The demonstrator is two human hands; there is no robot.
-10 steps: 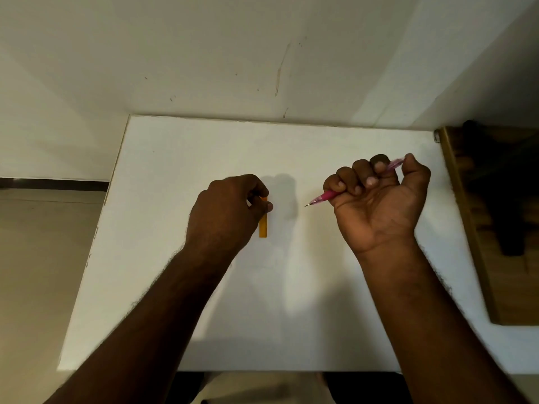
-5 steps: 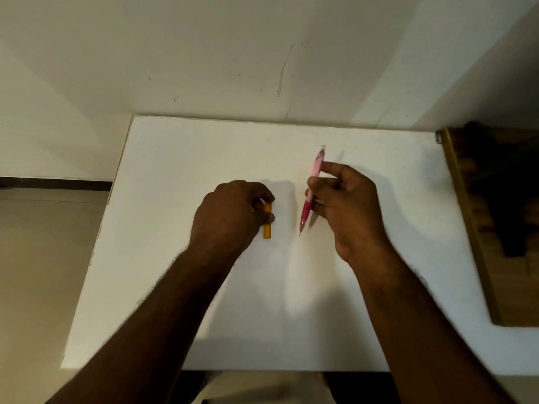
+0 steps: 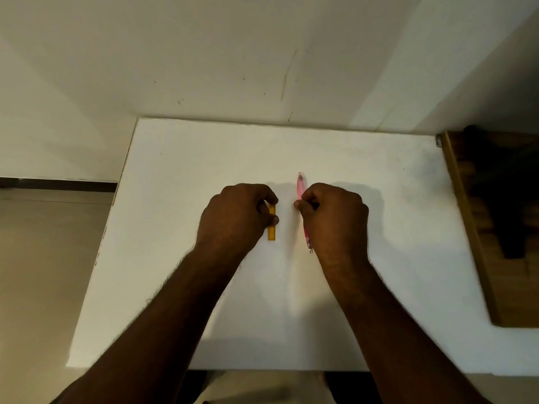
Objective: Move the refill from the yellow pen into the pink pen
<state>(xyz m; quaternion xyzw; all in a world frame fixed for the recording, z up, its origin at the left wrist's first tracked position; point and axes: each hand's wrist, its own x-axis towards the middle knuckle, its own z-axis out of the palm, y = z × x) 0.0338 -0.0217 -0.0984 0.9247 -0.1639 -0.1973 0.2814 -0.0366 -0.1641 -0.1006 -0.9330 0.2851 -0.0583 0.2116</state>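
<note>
A short yellow pen piece [image 3: 271, 228] lies lengthwise on the white table [image 3: 180, 228], its far end pinched by the fingers of my left hand [image 3: 236, 217]. To its right the pink pen [image 3: 301, 186] lies almost parallel, clicker end pointing away from me and its metal tip toward me. My right hand [image 3: 335, 217] is closed on the pink pen's middle and rests low on the table. The pen's middle section is hidden under the fingers. No loose refill is visible.
A wooden board [image 3: 466, 217] with dark objects on it lies along the table's right side. A white wall stands right behind the table. The table's left edge drops to a tiled floor [image 3: 43, 258].
My right hand turned over and lowered the pink pen from a raised grip down to the table, beside the yellow piece. My left hand stayed on the yellow piece.
</note>
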